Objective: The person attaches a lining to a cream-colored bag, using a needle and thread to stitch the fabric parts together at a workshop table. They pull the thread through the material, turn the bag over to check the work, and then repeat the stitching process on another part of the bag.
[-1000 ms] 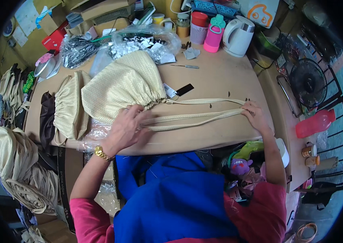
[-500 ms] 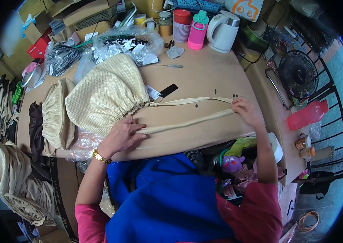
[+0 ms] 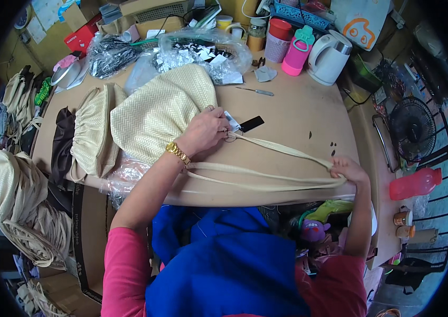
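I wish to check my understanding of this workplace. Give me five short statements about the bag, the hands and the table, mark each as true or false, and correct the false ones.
1. The right hand holds a cream strap. True.
2. A gold wristband is on the right wrist. False: the gold wristband is on the left wrist.
3. The left hand is at the gathered mouth of the larger cream herringbone bag. True.
4. The black tag hangs from the electric kettle. False: the black tag lies on the table.
5. The electric kettle stands right of the green-lidded pink bottle. True.
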Demonstrator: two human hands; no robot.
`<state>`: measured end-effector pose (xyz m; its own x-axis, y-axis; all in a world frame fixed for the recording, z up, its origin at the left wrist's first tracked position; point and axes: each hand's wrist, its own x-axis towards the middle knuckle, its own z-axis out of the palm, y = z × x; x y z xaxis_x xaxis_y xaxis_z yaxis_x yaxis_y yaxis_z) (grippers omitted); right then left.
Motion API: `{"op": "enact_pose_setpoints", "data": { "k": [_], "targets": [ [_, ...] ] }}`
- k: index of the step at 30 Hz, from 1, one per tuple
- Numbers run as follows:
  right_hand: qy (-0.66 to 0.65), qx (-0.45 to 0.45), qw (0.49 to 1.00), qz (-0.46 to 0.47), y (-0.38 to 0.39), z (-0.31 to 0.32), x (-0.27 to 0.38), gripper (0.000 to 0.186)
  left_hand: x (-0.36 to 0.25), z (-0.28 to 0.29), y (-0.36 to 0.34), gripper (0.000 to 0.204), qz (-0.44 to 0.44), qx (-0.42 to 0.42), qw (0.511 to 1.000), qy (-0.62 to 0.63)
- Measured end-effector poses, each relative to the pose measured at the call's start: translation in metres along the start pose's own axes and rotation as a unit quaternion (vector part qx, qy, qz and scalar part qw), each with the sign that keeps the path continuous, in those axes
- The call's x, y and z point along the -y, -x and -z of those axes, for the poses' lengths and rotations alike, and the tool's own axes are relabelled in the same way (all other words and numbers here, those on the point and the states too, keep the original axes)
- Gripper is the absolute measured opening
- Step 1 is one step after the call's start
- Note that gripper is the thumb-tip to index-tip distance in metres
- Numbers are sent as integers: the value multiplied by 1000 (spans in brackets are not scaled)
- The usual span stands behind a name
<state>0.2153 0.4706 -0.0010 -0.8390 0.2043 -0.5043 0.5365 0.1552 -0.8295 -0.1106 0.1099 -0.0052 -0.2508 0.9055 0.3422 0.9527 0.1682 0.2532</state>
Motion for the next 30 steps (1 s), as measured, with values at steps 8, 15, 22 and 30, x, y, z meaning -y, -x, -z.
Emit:
{"op": "enact_pose_setpoints", "data": {
  "k": [8, 15, 22, 30],
  "targets": [
    [255, -90, 960, 76, 31, -16, -7, 14, 3, -14, -16, 13, 76, -127, 989, -23],
    [414, -465, 775, 107, 40, -70, -7, 26, -2, -15, -20, 14, 87, -99, 990, -46],
    [179, -443, 865, 156, 21, -91, -20, 23, -1, -18, -19, 16, 83, -97, 990, -65],
    [-470, 83, 800, 364, 69, -140, 30, 22, 4, -22, -15, 17, 103, -106, 987, -57]
  ]
}}
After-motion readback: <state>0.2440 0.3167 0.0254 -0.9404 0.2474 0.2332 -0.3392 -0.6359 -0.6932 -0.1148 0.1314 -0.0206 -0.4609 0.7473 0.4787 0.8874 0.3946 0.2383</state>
